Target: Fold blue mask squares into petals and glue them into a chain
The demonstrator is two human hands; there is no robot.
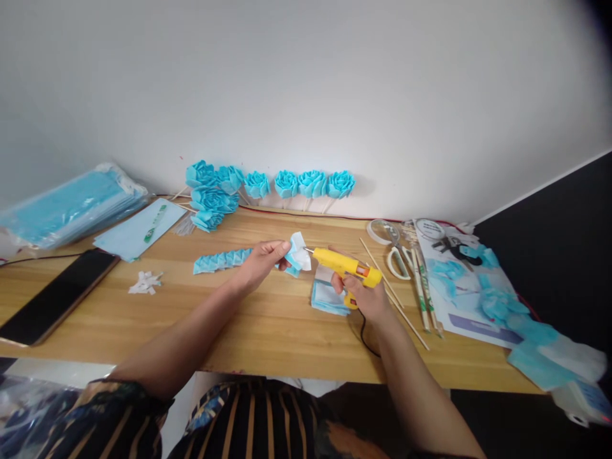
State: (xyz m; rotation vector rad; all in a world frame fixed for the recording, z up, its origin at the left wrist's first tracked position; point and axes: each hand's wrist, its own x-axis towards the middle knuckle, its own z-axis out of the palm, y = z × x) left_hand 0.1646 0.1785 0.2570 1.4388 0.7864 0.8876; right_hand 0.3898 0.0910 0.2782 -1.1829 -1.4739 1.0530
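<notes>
My left hand [268, 260] pinches a small folded piece of blue and white fabric [299, 252] above the middle of the table. In my right hand [366, 296] is a yellow hot glue gun [342, 262], its metal nozzle at the fabric piece's right edge; whether it touches I cannot tell. A row of folded blue pieces [222, 260] lies behind and left of my left hand. Below the glue gun sits a stack of blue and white fabric squares [329, 298]. Against the wall stand several blue fabric flowers [285, 184] on sticks, with more heaped at their left [210, 197].
At left lie a phone [57, 296], a plastic pack of blue sheets [76, 204] and white scraps [146, 282]. At right are scissors [398, 262], a tape roll [382, 231], wooden sticks [401, 306] and blue scraps [497, 299] on paper. The gun's cord [366, 338] runs toward the front edge.
</notes>
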